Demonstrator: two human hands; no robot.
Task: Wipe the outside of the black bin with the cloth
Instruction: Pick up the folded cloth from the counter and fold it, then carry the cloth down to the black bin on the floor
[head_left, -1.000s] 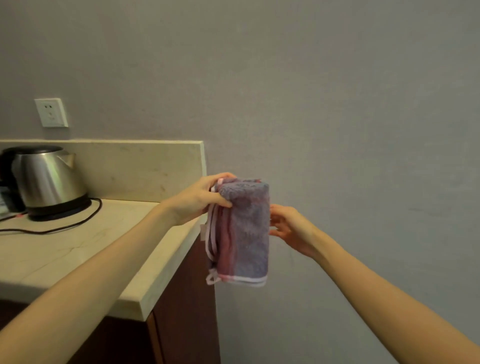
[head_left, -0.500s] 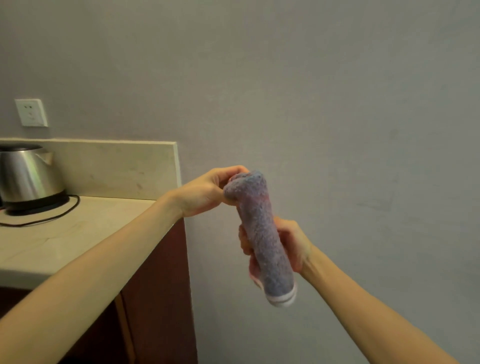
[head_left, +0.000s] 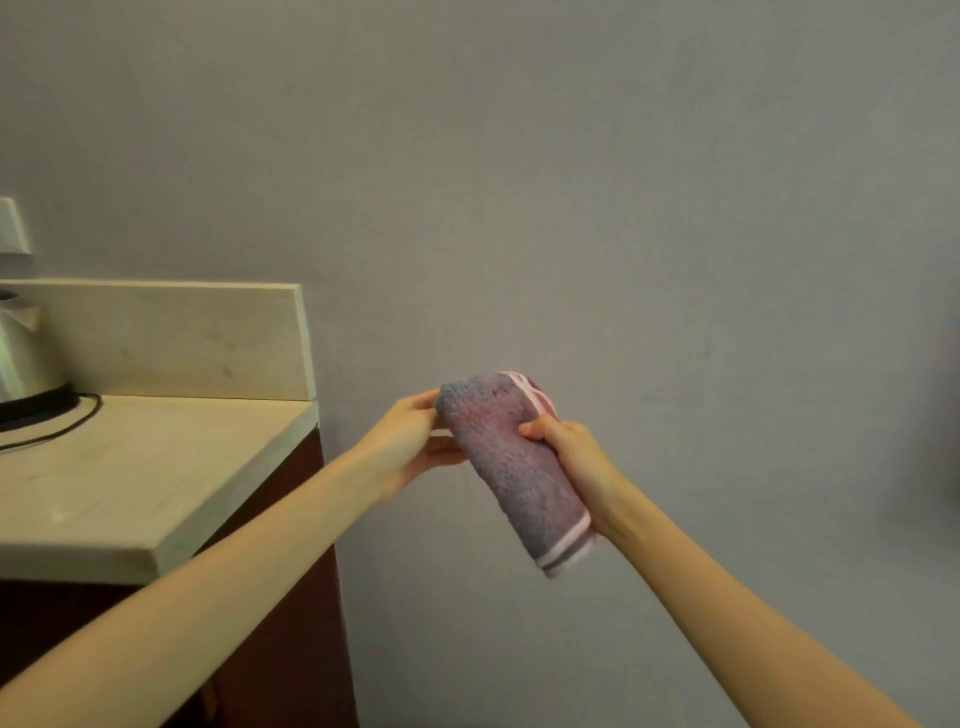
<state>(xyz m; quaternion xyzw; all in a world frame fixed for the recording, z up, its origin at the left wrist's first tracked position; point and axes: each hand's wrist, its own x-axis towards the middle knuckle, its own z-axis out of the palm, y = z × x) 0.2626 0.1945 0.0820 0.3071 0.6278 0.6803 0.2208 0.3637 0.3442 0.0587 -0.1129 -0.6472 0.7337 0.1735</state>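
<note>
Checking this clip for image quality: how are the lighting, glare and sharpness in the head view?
Head view: dim, warm, even light with no hard shadows; a soft highlight on the kettle; the cloth and both hands, left hand and right hand, slightly soft; corners darken.

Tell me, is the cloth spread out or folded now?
Folded. The cloth forms a thick, narrow bundle with its pale hem together at the low end, held by the left hand and right hand.
</note>
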